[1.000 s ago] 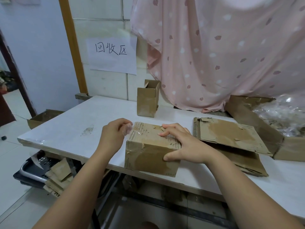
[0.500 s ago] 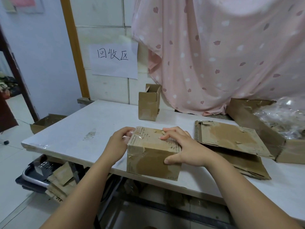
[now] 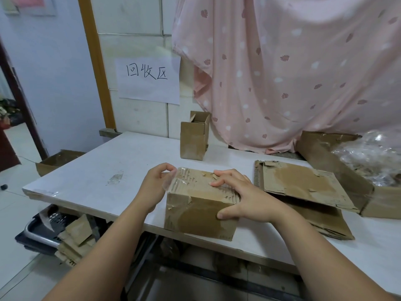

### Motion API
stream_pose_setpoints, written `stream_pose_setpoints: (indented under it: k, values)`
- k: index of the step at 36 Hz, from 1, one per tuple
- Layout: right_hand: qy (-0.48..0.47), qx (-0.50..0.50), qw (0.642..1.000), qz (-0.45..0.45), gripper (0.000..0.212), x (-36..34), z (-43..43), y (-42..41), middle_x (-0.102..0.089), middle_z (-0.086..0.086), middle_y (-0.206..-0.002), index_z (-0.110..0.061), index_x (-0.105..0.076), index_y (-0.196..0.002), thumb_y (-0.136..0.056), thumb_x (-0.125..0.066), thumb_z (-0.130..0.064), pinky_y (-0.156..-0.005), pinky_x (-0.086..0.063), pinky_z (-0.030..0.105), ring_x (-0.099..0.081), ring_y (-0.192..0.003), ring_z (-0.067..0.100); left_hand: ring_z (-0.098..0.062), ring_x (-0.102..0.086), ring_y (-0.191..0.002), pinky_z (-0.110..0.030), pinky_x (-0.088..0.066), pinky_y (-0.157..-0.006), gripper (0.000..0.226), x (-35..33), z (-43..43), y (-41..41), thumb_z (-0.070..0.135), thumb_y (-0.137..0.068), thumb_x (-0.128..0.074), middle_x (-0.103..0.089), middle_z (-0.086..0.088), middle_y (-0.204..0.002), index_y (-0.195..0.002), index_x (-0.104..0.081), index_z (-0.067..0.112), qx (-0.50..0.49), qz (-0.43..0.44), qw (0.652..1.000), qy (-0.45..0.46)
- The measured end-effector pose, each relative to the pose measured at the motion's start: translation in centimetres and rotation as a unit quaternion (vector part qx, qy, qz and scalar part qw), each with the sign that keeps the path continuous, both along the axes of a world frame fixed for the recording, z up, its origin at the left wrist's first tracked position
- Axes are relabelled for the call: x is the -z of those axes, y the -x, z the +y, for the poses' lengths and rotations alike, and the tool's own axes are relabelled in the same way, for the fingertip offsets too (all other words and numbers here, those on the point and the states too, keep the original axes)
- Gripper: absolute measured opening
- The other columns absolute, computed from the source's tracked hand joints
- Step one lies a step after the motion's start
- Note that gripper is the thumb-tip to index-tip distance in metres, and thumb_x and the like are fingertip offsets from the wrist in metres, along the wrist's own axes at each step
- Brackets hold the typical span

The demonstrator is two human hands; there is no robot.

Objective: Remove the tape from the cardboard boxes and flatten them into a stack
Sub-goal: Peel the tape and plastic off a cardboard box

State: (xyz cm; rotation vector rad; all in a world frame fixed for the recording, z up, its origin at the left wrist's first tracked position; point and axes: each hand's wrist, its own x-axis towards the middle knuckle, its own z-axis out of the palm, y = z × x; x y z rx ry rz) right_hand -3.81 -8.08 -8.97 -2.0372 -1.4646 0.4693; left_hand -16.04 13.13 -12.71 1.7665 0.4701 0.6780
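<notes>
Sitting on the floor at the far left is a low open carton (image 3: 57, 160), just beside the left corner of the white surface (image 3: 97, 168). Below that corner, under the surface, a dark basket (image 3: 34, 234) has torn cardboard scraps (image 3: 76, 240) leaning at its right side. On the tiled wall above hangs a paper sign (image 3: 149, 80) with handwritten characters.

Next comes the left hand (image 3: 155, 186), at the left end of the taped box (image 3: 199, 211). Its grip is narrow: thumb and forefinger pinch a strip of clear tape (image 3: 171, 181) lifted off the box's upper left edge, while the strip's other end lies stuck across the top. The taped box stands closed at the near edge of the surface, roughly in the middle, its top scarred where the paper skin is torn away. Behind it, well apart and near the wall, a small upright box (image 3: 194, 140) stands with its top flaps open.

The right hand (image 3: 247, 202) holds the taped box's right end. Its fingers are spread over the top and the thumb presses against the front face, so this grip clamps the upper front edge.

Just right of that hand, flattened cardboard (image 3: 303, 187) lies in a loose stack on the surface. At the far right a large open carton (image 3: 382, 206) holds a wad of crumpled clear plastic (image 3: 373, 157). A pink patterned curtain (image 3: 293, 72) hangs behind.
</notes>
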Motion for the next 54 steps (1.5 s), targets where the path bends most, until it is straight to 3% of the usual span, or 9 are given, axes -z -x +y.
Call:
stream_pose_setpoints:
  k: [9,12,22,27,31,39,45,49,54]
  values:
    - [0.016,-0.001,1.000,-0.011,0.057,-0.4,0.4,0.1,-0.025,-0.034,-0.132,-0.048,-0.047,-0.116,-0.071,-0.079,-0.033,-0.101,-0.025,0.028,-0.019,-0.127,-0.002,-0.017,-0.063,-0.085,-0.030,-0.050,-0.080,0.019,-3.0,1.2,-0.2,0.005,-0.090,-0.057,-0.069,0.000,-0.085,-0.081,-0.063,0.021,-0.065,-0.015,0.989,-0.133]
    - [0.014,0.004,1.000,-0.012,0.058,-0.3,0.4,0.2,-0.025,-0.033,-0.132,-0.047,-0.047,-0.118,-0.071,-0.079,-0.033,-0.099,-0.024,0.028,-0.018,-0.127,0.000,-0.010,-0.062,-0.088,-0.021,-0.048,-0.081,0.017,-4.4,0.9,0.3,0.008,-0.089,-0.061,-0.069,0.007,-0.091,-0.085,-0.067,0.023,-0.058,0.018,0.982,-0.179]
    - [0.014,0.013,1.000,-0.014,0.058,-0.4,0.3,0.5,-0.026,-0.032,-0.132,-0.047,-0.047,-0.116,-0.071,-0.079,-0.032,-0.098,-0.023,0.027,-0.019,-0.126,0.001,-0.011,-0.065,-0.097,-0.024,-0.052,-0.086,0.023,-6.6,-1.6,2.6,-0.002,-0.087,-0.061,-0.070,0.002,-0.097,-0.096,-0.066,0.018,0.092,-0.034,0.995,-0.023]
    - [0.015,0.021,1.000,-0.018,0.057,-0.5,0.3,0.8,-0.026,-0.030,-0.132,-0.045,-0.047,-0.118,-0.071,-0.078,-0.033,-0.094,-0.024,0.025,-0.020,-0.125,0.002,-0.013,-0.059,-0.080,-0.024,-0.051,-0.080,0.029,-6.6,-2.8,3.0,-0.001,-0.087,-0.060,-0.062,-0.001,-0.085,-0.101,-0.060,0.024,0.025,-0.061,0.989,-0.130]
    - [0.013,0.035,0.999,-0.021,0.058,-0.6,0.6,1.0,-0.028,-0.026,-0.131,-0.043,-0.047,-0.119,-0.071,-0.079,-0.034,-0.093,-0.025,0.025,-0.022,-0.124,0.005,-0.013,-0.053,-0.071,-0.020,-0.050,-0.073,0.038,-7.3,-3.6,3.9,-0.009,-0.086,-0.056,-0.058,0.002,-0.078,-0.098,-0.060,0.027,0.018,-0.154,0.981,-0.115]
    - [0.006,0.063,0.998,-0.023,0.059,-0.4,0.9,1.2,-0.030,-0.023,-0.123,-0.042,-0.046,-0.120,-0.070,-0.077,-0.036,-0.090,-0.027,0.027,-0.025,-0.118,0.008,-0.004,-0.047,-0.061,-0.015,-0.047,-0.062,0.026,-7.6,-4.9,6.5,0.003,-0.090,-0.057,-0.061,0.020,-0.075,-0.093,-0.063,0.028,-0.082,-0.188,0.964,-0.166]
    - [0.001,0.063,0.998,-0.021,0.060,-0.1,0.8,1.4,-0.029,-0.021,-0.124,-0.041,-0.045,-0.121,-0.071,-0.077,-0.035,-0.089,-0.027,0.027,-0.024,-0.118,0.008,-0.011,-0.048,-0.064,-0.008,-0.038,-0.062,0.019,-6.9,-4.2,6.8,0.026,-0.088,-0.063,-0.056,0.014,-0.095,-0.103,-0.058,0.036,-0.158,-0.005,0.933,-0.322]
    - [-0.001,0.064,0.998,-0.021,0.061,0.0,0.8,1.3,-0.030,-0.020,-0.125,-0.041,-0.045,-0.122,-0.071,-0.077,-0.035,-0.090,-0.026,0.026,-0.024,-0.119,0.008,-0.003,-0.050,-0.080,-0.021,-0.039,-0.076,0.047,-5.9,-3.4,6.5,0.043,-0.084,-0.062,-0.055,0.018,-0.110,-0.129,-0.052,0.034,-0.118,0.124,0.947,-0.272]
    - [-0.003,0.067,0.998,-0.021,0.061,-0.1,1.0,1.5,-0.030,-0.021,-0.126,-0.042,-0.045,-0.121,-0.070,-0.077,-0.035,-0.090,-0.027,0.026,-0.024,-0.120,0.007,-0.005,-0.047,-0.096,-0.026,-0.038,-0.084,0.056,-5.2,-3.1,6.1,0.048,-0.081,-0.065,-0.059,0.024,-0.104,-0.133,-0.050,0.035,-0.036,0.190,0.962,-0.194]
